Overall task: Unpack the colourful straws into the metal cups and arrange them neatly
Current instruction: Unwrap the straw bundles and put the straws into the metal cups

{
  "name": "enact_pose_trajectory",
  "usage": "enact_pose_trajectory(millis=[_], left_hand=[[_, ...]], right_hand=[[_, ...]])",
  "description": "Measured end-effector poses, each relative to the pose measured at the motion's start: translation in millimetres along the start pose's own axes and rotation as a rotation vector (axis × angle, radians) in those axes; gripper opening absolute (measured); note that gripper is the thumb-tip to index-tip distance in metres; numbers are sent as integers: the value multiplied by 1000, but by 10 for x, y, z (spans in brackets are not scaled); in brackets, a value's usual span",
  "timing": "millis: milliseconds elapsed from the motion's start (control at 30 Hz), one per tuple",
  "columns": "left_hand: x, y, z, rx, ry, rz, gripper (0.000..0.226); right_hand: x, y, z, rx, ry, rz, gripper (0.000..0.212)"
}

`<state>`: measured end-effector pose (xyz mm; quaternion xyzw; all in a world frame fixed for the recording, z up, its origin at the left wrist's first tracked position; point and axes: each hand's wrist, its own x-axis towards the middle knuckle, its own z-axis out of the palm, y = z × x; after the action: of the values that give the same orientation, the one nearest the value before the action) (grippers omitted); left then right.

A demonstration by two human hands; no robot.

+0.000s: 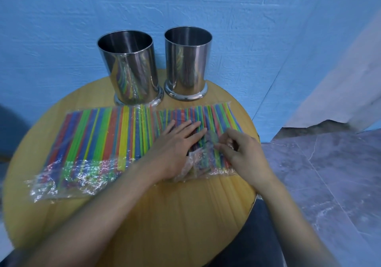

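- Two metal cups, the left cup [132,69] and the right cup [187,62], stand upright at the round wooden table's [185,215] far edge.
- Two clear packs of straws lie side by side: left pack [92,143], right pack [216,118].
- The left hand [175,149] presses flat on the right pack.
- The right hand [243,155] pinches its plastic wrap.

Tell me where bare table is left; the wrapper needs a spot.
Free: the near strip of table in front of the packs. Crowded: left pack and right pack fill the middle, left hand and right hand on the right one; left cup, right cup behind.
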<state>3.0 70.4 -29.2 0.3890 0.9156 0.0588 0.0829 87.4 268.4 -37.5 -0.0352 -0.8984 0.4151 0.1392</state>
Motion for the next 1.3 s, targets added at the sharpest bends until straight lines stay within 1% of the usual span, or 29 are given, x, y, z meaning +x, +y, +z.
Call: enact_pose_trajectory(millis=[33,67,100,133,200,267,300,367,400,467,500,533,600,667,700,733,800,867,933,1000,1067,1100,1200,1233,1267,1300], left_hand=[[-3,-12,-7,0,5,-9,77],[-14,-16,-23,2,3,-21,79],[-24,-14,-41,6,-10,-31,82],[-27,-14,-52,-3,-24,-36,80],[-32,-7,-81,-48,-12,-30,66],[-65,7,-109,-102,19,-23,62],[-94,2,-112,-133,27,-15,63],[-159,-32,-95,-208,84,-6,75],[-198,-55,-101,-246,130,-6,70],[-237,-141,-144,-303,222,-12,50],[-249,-192,-193,-288,235,-19,47],[-264,-247,-240,-244,208,-27,51],[-306,-341,-318,-170,99,-51,66],[-351,-381,-366,-138,-18,-78,75],[-362,-371,-382,-122,-69,-83,79],[-358,-344,-389,-96,-104,-86,83],[-314,-290,-394,-40,-118,-83,84],[-243,-252,-394,-12,-98,-57,85],[-169,-238,-364,39,-94,-10,90],[-107,-211,-334,74,-51,29,93],[-61,-168,-311,20,47,68,82],[-38,-174,-298,-37,105,96,70],[-33,-205,-290,-329,303,130,24],[-34,-208,-315,-416,356,119,20],[-25,-213,-340,-474,376,82,20],[-30,-178,-402,-546,370,41,17]], right_hand=[[-13,6,-17,71,-3,30,27],[-31,16,-46,125,-8,53,26],[-52,22,-79,154,-23,60,25],[-78,26,-104,163,-43,59,24],[-135,34,-130,176,-74,53,21],[-168,55,-151,217,-64,70,22],[-181,63,-166,241,-56,80,23],[-194,116,-214,256,-50,98,27],[-200,129,-251,264,-38,113,27],[-193,184,-334,269,16,126,24],[-185,220,-380,228,49,115,27],[-163,275,-428,168,77,93,29],[-124,437,-523,47,75,42,19],[-96,592,-583,-117,-4,4,49],[-93,625,-596,-195,-52,-22,59],[-76,643,-598,-253,-91,-41,65],[-33,611,-579,-286,-135,-86,66],[6,531,-525,-273,-174,-156,63],[23,460,-476,-256,-193,-176,61],[30,392,-411,-260,-191,-202,56],[44,325,-350,-217,-163,-171,51],[49,294,-325,-165,-143,-141,48],[65,152,-297,56,-81,-63,42],[85,100,-305,115,-56,-56,42],[111,34,-322,149,-30,-49,40],[137,-47,-344,177,-11,-55,32]])
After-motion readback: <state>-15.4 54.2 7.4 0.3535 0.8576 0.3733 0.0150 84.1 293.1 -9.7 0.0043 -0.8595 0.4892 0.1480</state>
